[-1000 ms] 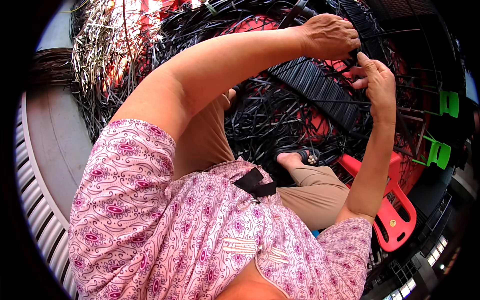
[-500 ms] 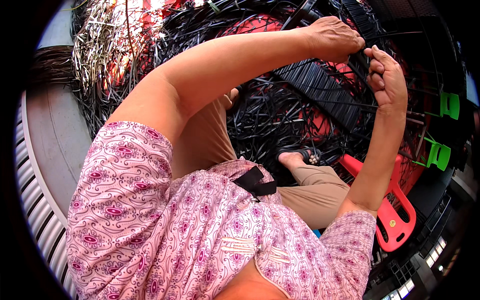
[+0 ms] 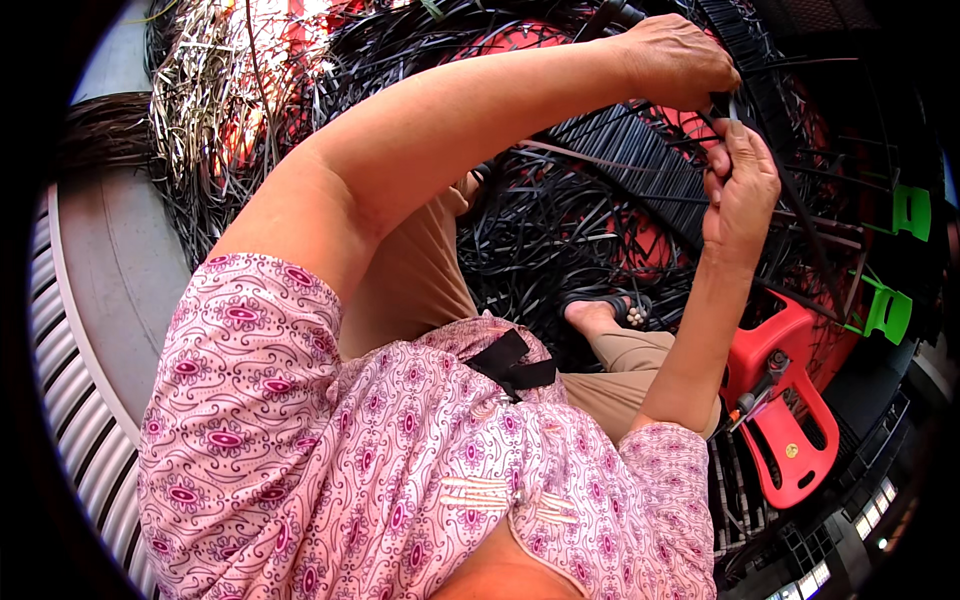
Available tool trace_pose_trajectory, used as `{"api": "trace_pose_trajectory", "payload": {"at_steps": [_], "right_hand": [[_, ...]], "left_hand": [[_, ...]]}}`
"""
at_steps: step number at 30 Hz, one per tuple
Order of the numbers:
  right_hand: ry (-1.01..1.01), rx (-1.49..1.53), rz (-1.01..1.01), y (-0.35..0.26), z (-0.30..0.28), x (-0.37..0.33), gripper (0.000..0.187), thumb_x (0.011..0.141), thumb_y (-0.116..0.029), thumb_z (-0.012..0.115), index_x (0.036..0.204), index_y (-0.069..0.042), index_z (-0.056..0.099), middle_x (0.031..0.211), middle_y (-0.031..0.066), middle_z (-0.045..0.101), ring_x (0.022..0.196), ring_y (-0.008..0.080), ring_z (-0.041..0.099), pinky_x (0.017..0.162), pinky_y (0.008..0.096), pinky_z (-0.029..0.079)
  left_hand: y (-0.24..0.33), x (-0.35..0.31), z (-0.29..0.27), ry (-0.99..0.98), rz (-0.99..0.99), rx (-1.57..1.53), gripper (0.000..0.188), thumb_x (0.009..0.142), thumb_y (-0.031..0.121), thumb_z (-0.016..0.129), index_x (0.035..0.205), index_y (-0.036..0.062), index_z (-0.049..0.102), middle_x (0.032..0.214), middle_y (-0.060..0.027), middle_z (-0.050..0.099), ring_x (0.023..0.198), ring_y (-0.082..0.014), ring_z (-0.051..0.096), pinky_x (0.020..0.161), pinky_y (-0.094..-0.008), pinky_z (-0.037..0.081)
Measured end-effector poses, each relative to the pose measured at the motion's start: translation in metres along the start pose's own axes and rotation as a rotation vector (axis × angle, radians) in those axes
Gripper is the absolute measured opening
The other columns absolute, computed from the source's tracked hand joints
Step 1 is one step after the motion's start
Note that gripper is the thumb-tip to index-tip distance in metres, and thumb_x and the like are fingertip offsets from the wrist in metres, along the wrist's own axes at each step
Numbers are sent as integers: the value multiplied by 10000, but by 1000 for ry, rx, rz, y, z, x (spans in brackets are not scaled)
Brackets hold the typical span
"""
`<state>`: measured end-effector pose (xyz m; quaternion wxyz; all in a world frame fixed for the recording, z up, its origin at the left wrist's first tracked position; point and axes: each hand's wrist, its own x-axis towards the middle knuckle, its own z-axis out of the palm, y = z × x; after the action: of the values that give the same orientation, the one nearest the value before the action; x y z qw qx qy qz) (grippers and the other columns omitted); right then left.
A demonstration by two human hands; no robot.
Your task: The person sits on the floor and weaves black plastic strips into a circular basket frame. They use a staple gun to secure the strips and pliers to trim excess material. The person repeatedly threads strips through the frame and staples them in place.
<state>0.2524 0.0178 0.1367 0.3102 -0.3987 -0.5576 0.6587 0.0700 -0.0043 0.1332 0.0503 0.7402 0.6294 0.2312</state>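
My left hand (image 3: 685, 62) reaches across to the upper right, its fingers closed on a dark flat strip (image 3: 722, 102). Just below it, my right hand (image 3: 742, 190) pinches the same strip between thumb and fingers. A small gap separates the two hands. Beneath and to the left of them lies a panel of closely set black strips (image 3: 640, 180), slanting down to the right. Part of the strip is hidden by the left hand's fingers.
Tangled black strips (image 3: 530, 245) cover the red floor around my feet. At right stands a red plastic stool (image 3: 815, 430) with small metal tools (image 3: 770, 372) on it. Two green plastic pieces (image 3: 910, 212) are beyond it. Grey ledge (image 3: 115, 270) at left.
My right hand has shifted left and a little down, and its forearm swung left, uncovering more of the red stool and the tools. My left hand has risen slightly.
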Motion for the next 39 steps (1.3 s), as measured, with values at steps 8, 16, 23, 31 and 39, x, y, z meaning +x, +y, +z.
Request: {"api": "trace_pose_trajectory", "payload": {"at_steps": [8, 16, 23, 31, 39], "right_hand": [[131, 21, -70, 42, 11, 6, 215, 979, -221, 627, 980, -16, 691, 676, -21, 567, 517, 20, 431, 418, 173, 277], [6, 51, -80, 90, -1, 22, 264, 999, -258, 598, 935, -18, 684, 678, 14, 624, 480, 32, 412, 429, 185, 289], [59, -88, -6, 171, -21, 18, 245, 973, -234, 633, 913, -12, 720, 756, 4, 664, 615, 32, 456, 580, 200, 373], [110, 103, 188, 249, -42, 40, 273, 989, -254, 610, 948, 8, 677, 702, 16, 602, 655, 105, 578, 614, 233, 467], [70, 180, 207, 264, -40, 89, 269, 984, -273, 623, 989, -5, 643, 697, 9, 556, 636, 90, 528, 591, 227, 442]], "left_hand": [[4, -1, -7, 47, 3, 13, 146, 696, 191, 731, 754, 61, 699, 766, -145, 692, 776, -334, 699, 659, -447, 532], [-9, 16, 3, 61, -12, 21, 135, 687, 162, 669, 778, 69, 706, 766, -153, 683, 792, -325, 691, 684, -450, 529], [-59, 82, -3, 108, 75, 112, 264, 668, 271, 687, 861, 95, 723, 849, -153, 698, 843, -330, 686, 734, -463, 535], [-133, 155, 17, 650, -19, 163, 671, 694, 331, 825, 1242, 62, 546, 1209, -171, 499, 1184, -347, 463, 1019, -449, 348], [-209, -55, 196, 399, -557, -257, 396, 937, 421, 591, 984, 30, 637, 898, -86, 646, 933, -224, 654, 756, -349, 506]]}}
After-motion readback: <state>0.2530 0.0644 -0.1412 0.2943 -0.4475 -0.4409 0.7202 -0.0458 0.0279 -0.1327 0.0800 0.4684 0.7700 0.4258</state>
